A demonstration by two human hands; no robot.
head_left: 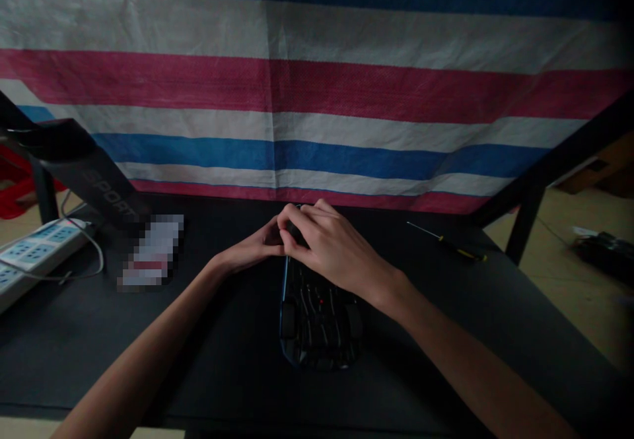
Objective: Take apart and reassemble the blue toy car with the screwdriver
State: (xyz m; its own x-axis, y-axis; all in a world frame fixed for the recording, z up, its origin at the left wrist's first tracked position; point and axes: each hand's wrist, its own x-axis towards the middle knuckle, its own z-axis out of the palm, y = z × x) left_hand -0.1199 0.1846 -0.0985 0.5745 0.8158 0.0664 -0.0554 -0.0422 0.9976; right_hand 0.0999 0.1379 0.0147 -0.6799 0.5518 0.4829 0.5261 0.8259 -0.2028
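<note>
A dark toy car lies upside down on the black table, its underside facing up. Two wheels and a small red spot on the underside show at the near end. My left hand is closed at the left side of the car's far end, its fingertips partly hidden by the other hand. Over that same end, my right hand is closed with bent fingers gripping a dark part of the car. The hands cover the far end, so the exact part held cannot be made out.
A screwdriver with a black and yellow handle lies at right on the table. On the left are a white power strip with a grey cable, a dark box marked SPORT and a blurred-out item. A striped sheet hangs behind.
</note>
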